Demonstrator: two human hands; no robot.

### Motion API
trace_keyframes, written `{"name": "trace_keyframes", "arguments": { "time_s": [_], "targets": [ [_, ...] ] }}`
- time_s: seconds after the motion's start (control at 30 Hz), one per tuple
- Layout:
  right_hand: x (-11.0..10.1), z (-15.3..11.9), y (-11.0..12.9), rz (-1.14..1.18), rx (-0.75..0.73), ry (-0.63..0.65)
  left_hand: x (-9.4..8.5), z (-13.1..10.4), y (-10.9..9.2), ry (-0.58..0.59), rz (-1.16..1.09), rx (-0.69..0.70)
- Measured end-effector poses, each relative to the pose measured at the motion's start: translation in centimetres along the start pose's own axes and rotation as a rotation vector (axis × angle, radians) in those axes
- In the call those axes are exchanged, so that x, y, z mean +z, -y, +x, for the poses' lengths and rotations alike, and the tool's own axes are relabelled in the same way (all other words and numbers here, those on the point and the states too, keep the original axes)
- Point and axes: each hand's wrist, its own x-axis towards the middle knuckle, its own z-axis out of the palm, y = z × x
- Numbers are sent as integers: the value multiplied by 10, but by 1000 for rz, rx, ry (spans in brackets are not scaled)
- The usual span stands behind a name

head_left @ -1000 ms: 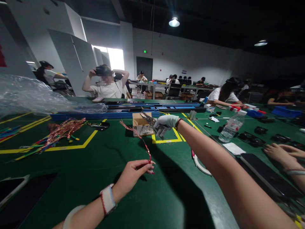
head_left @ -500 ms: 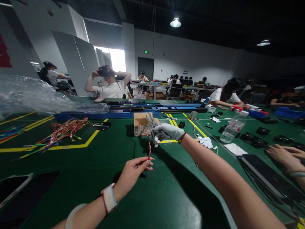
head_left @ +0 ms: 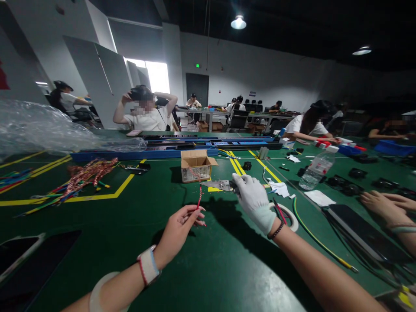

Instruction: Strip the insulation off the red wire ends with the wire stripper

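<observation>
Bare and pinched closed, my left hand (head_left: 182, 225) holds a short red wire (head_left: 199, 198) upright, its stripped copper strands at the top. My right hand (head_left: 251, 198), in a pale glove, is wrapped round a flat grey metal tool (head_left: 219, 185) whose pointed end reaches left towards the wire's top. Whether tool and wire touch cannot be made out. Just behind them stands an open cardboard box (head_left: 196, 173) with printed sides. To the left lies a pile of stripped copper wires (head_left: 89, 175) with coloured insulation.
Beside my right forearm lie a white tape roll (head_left: 294, 219) and a green-yellow cable (head_left: 313, 236). A water bottle (head_left: 316, 169) and a black device (head_left: 364, 234) are further right, near another person's hands (head_left: 386, 208). Plastic wrap (head_left: 42, 130) covers the back left.
My right hand has moved right and turned, drawing the metal tool away from the box front. The tape roll and green-yellow cable now show. My left hand has shifted slightly left with the wire.
</observation>
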Motion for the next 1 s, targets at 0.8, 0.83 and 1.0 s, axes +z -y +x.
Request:
{"name": "trace_keyframes", "arguments": {
  "time_s": [0.8, 0.83, 1.0],
  "targets": [
    [37, -33, -7, 814, -116, 31, 6, 0, -18, -49, -327, 61],
    [35, -34, -4, 814, -121, 17, 7, -2, -20, -24, -358, 37],
    [33, -36, 6, 827, -120, -20, 11, -4, -19, 73, -405, -106]
  ]
}}
